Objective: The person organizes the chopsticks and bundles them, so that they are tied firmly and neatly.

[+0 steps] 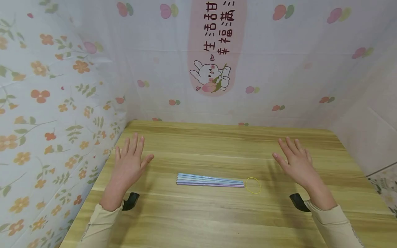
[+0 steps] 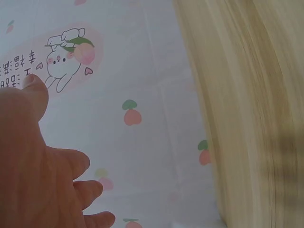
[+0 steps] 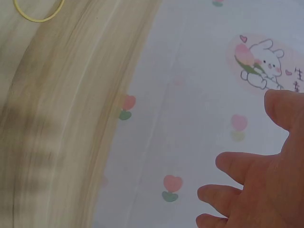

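Note:
Several thin pastel sticks or straws (image 1: 210,181), blue to purple, lie side by side in a loose bundle at the middle of the table. Just right of them is a thin yellow rubber band (image 1: 253,185), part of whose loop (image 3: 40,18) shows in the right wrist view. My left hand (image 1: 128,168) hovers over the table's left side, fingers spread and holding nothing. Over the right side, my right hand (image 1: 297,168) is likewise spread and bare. Both hands are apart from the bundle and the band.
The wood-grain table (image 1: 204,220) ends at a white printed curtain (image 1: 161,72) at the back. A flowered cloth (image 1: 56,124) hangs along the left side. A dark wrist-camera piece (image 1: 131,201) sits by the left cuff, another (image 1: 298,202) by the right.

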`<state>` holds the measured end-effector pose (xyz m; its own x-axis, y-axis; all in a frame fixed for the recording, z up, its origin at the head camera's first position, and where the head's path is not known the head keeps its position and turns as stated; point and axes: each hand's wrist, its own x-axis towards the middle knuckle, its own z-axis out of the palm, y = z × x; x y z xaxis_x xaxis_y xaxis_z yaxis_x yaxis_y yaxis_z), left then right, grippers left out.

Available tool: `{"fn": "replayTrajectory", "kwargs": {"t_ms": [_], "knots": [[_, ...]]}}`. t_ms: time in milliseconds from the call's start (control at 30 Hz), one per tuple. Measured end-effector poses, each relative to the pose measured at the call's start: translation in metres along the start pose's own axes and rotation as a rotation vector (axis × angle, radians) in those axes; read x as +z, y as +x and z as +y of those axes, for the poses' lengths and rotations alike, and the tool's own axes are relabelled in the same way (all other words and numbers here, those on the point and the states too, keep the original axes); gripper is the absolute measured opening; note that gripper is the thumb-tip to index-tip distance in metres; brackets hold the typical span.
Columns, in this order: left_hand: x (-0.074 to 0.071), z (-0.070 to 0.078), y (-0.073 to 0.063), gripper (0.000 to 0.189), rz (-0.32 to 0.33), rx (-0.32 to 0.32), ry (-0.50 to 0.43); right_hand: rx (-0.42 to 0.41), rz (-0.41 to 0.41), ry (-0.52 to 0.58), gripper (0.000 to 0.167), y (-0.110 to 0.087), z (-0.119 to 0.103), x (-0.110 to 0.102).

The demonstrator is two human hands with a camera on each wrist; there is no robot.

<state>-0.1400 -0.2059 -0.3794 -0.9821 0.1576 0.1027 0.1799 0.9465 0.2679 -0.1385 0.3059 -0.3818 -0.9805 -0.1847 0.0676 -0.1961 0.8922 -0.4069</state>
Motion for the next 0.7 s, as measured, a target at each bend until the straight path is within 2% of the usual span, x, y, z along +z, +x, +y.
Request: {"fn": "replayTrajectory", "kwargs": {"t_ms": [500,700], "knots": [[0.0066,0.0041,0.0018,0.081,-0.017,0.031,-0.016,-0.008,0.022,0.016,0.068,-0.0048,0.0031,0.0025],[0.0082,0.0086,0.0036,0.08,0.013,0.073,-0.017,-0.035,0.065,0.008,0.069,-0.001,-0.0021,0.0058]]}}
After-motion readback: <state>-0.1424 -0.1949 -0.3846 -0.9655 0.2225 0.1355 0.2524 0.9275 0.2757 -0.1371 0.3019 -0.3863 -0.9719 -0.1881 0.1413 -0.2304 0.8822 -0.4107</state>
